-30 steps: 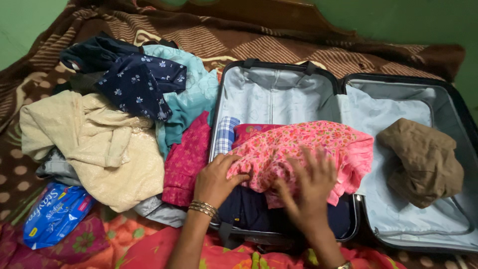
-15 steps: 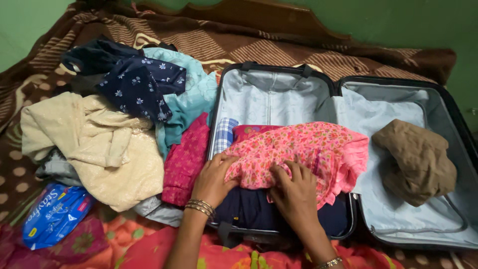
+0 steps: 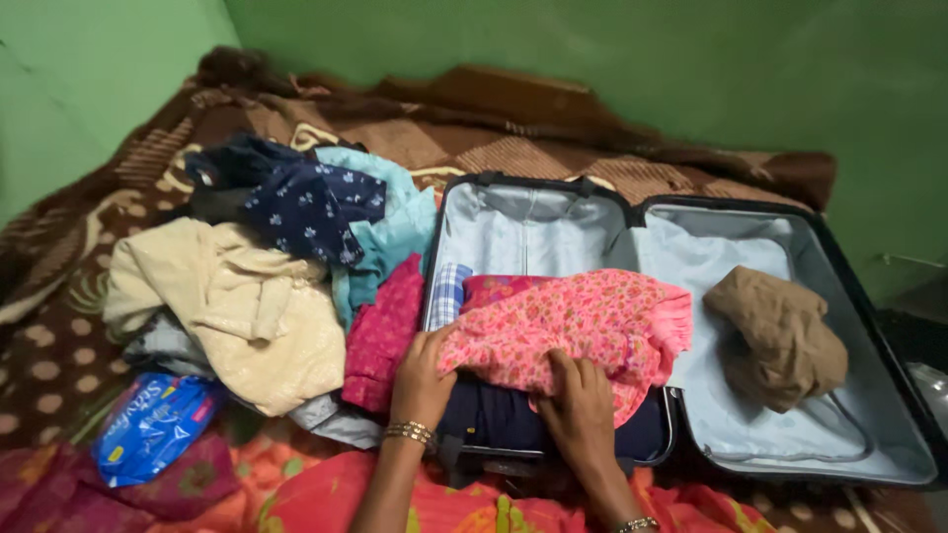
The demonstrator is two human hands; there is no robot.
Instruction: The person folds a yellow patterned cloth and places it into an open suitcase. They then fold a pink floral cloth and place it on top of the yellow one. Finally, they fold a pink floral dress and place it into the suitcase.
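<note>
Pressing on the pink floral garment [image 3: 568, 331], both hands lie flat on its near edge; it sits folded on top of the stack in the left half of the open suitcase [image 3: 533, 212]. My left hand [image 3: 423, 380] holds the garment's left corner, with the thumb tucked under the cloth and the fingers closed on it, so this grip is pinching the fabric. My right hand [image 3: 581, 405] lies with fingers spread over the lower middle, pressing down and not closed around anything. I judge this hold keeps the fold from opening while the cloth is smoothed. Under the garment I see a dark navy piece [image 3: 504, 419], and behind it a blue checked cloth [image 3: 449, 291] beside a red printed one [image 3: 499, 288]. In the right half of the suitcase a brown crumpled garment [image 3: 780, 336] lies alone on the pale lining. Just left of the suitcase, on the bed, is a loose pile: a magenta piece [image 3: 380, 336], a teal one [image 3: 380, 232], a navy flowered one [image 3: 306, 207] and a big cream one [image 3: 242, 306]. Near the bed's front corner lies a blue plastic packet [image 3: 153, 424]. A brown patterned blanket [image 3: 415, 123] covers the bed up to the green wall [image 3: 592, 59].
</note>
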